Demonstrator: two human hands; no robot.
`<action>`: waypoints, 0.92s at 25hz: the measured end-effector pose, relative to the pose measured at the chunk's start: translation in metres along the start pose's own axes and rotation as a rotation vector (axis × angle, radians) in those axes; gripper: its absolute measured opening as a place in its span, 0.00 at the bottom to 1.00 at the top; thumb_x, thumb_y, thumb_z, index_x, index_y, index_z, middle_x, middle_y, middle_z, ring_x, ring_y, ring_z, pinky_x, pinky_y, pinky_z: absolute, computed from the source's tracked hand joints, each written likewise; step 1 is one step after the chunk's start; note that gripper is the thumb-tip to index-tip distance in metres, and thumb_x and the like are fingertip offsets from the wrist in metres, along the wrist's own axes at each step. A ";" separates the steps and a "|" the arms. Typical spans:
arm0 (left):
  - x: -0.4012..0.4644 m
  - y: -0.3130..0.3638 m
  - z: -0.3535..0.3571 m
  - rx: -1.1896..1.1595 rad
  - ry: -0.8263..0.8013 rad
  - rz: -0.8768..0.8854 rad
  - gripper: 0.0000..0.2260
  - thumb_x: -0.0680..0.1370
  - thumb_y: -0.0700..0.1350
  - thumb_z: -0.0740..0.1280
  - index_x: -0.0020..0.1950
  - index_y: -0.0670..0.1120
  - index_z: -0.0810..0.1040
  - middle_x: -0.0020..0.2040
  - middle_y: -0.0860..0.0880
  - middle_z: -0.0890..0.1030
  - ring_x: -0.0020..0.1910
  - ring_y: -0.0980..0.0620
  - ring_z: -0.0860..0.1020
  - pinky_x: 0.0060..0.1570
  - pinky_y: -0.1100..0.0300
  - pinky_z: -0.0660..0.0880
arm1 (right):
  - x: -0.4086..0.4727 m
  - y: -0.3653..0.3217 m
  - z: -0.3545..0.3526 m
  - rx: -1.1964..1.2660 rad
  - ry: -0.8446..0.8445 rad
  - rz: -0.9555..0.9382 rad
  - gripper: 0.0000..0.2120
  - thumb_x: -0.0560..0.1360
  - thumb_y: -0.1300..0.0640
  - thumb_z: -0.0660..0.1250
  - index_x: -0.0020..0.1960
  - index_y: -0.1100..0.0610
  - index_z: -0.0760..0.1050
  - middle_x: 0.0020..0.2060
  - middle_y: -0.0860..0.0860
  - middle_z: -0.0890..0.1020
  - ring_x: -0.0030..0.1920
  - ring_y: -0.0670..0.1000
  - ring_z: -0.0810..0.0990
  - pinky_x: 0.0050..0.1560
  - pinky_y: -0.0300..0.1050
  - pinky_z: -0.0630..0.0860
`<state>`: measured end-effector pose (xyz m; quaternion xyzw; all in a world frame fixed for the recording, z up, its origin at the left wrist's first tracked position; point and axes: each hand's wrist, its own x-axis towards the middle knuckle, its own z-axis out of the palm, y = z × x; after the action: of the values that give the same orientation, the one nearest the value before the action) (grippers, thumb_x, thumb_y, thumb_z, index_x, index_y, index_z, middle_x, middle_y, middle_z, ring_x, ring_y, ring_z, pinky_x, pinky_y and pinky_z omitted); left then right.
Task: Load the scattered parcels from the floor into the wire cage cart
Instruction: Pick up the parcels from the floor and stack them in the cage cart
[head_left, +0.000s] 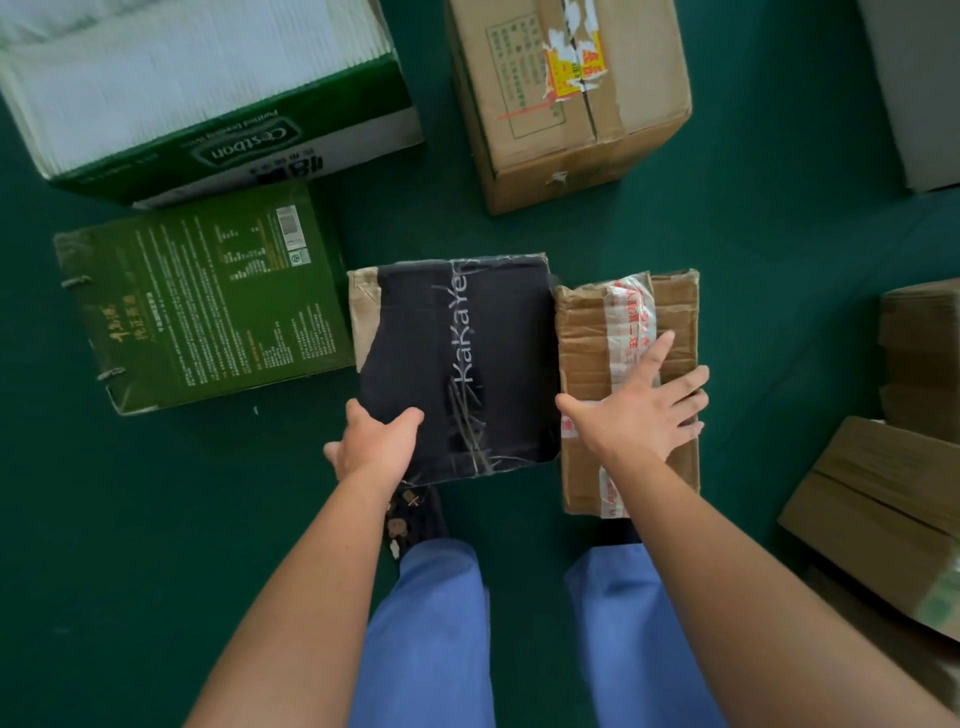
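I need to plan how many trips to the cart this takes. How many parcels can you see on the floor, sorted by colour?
Green or green-and-white: 2, the flat green box and the green-and-white carton.
Black: 1, the black parcel.
Brown cardboard: 4, at.
Grey, cut off top right: 1.
Total: 8.

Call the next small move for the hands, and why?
Probably slide the right hand off the brown box onto the black parcel's right edge. The left hand already grips its near left corner, so the lift needs the other side held.
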<state>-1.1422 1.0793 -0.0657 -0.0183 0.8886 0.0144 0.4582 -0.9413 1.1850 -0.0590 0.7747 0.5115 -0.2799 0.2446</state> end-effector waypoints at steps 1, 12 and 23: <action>-0.006 0.002 0.002 0.000 -0.014 0.015 0.33 0.74 0.57 0.66 0.76 0.49 0.59 0.69 0.47 0.70 0.70 0.42 0.60 0.66 0.47 0.65 | 0.000 0.006 -0.002 0.001 -0.001 0.014 0.63 0.64 0.35 0.74 0.76 0.49 0.29 0.75 0.66 0.37 0.75 0.68 0.42 0.73 0.66 0.46; -0.030 0.007 0.032 -0.255 0.005 -0.009 0.45 0.74 0.51 0.71 0.79 0.49 0.44 0.77 0.45 0.55 0.73 0.41 0.62 0.70 0.46 0.63 | -0.009 0.008 0.000 -0.017 0.045 -0.261 0.50 0.72 0.50 0.69 0.78 0.48 0.35 0.76 0.60 0.38 0.77 0.61 0.38 0.75 0.57 0.41; -0.017 0.011 0.022 -0.335 -0.107 -0.006 0.41 0.78 0.52 0.67 0.79 0.54 0.40 0.79 0.47 0.51 0.75 0.42 0.59 0.70 0.45 0.60 | -0.024 -0.019 0.029 0.348 -0.330 -0.358 0.39 0.78 0.52 0.63 0.79 0.58 0.42 0.78 0.54 0.47 0.77 0.54 0.50 0.75 0.48 0.51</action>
<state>-1.1151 1.0911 -0.0641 -0.0965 0.8479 0.1619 0.4955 -0.9718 1.1573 -0.0653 0.6466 0.5376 -0.5242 0.1345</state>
